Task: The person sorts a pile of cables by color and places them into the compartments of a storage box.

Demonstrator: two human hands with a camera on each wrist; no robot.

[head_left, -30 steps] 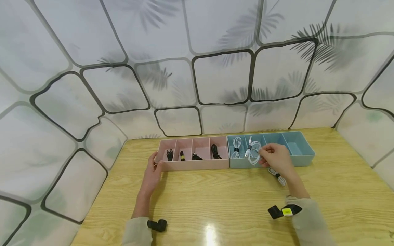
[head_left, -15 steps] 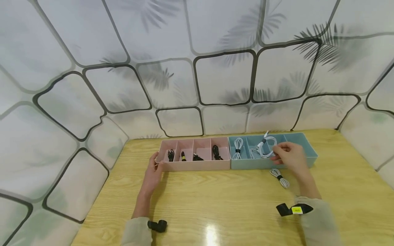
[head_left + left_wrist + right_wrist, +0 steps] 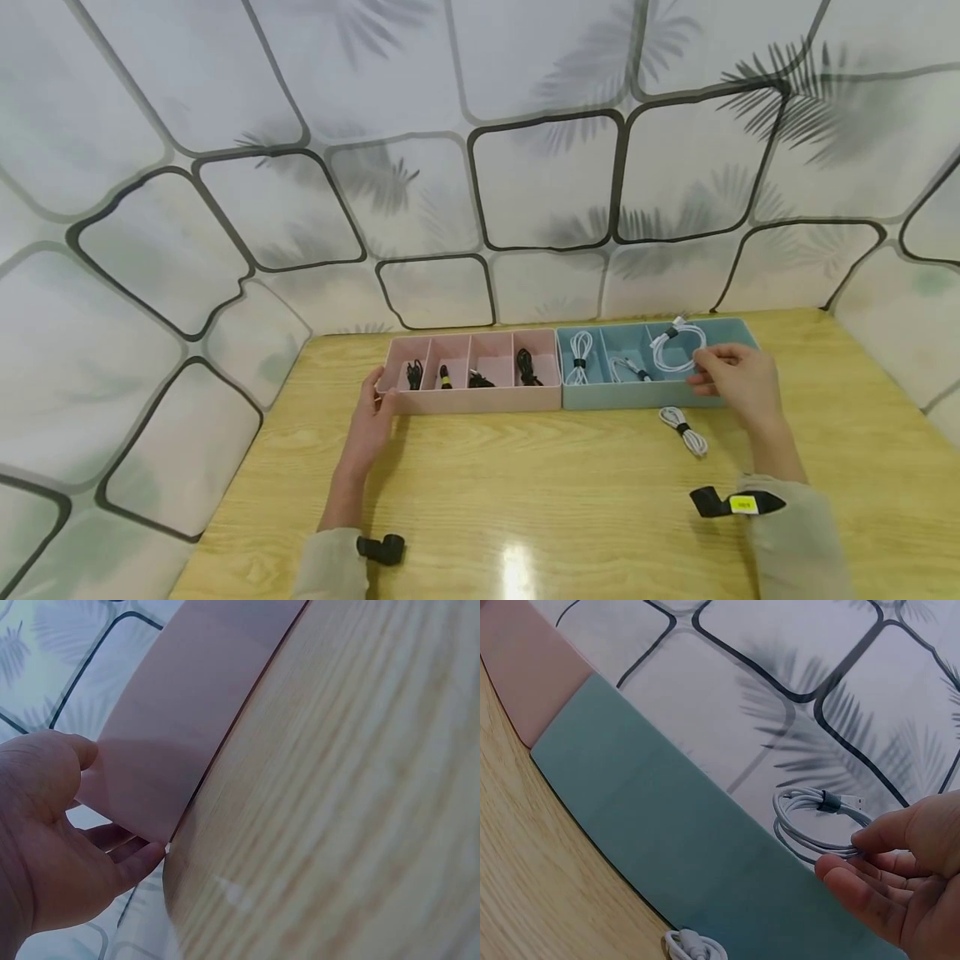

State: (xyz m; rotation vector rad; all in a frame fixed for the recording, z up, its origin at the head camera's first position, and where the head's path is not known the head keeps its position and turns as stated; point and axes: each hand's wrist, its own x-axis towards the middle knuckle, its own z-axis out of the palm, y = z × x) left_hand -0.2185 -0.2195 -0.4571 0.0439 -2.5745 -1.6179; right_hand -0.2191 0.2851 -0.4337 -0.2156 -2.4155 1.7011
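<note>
A coiled white USB cable (image 3: 675,348) with a dark tie hangs from my right hand (image 3: 742,383), pinched between thumb and fingers. It overlaps the third compartment from the left of the blue divided box (image 3: 637,396); the right wrist view shows its coil (image 3: 810,825) above the box rim. My left hand (image 3: 370,421) holds the left end of the pink divided box (image 3: 480,402). In the left wrist view its thumb is at the upper edge of the pink wall (image 3: 157,750), its fingers at the end by the lower corner.
One white cable bundle (image 3: 580,358) and another white cable (image 3: 628,369) lie in the blue box's two left compartments. Several dark cables, such as a black bundle (image 3: 527,367), lie in the pink box. A tied white cable (image 3: 683,431) rests on the wooden table (image 3: 480,483) in front.
My right hand has moved to the right with its white cable, from over the blue box's second compartment to over the third. A cable now shows in the second. My left hand stays put.
</note>
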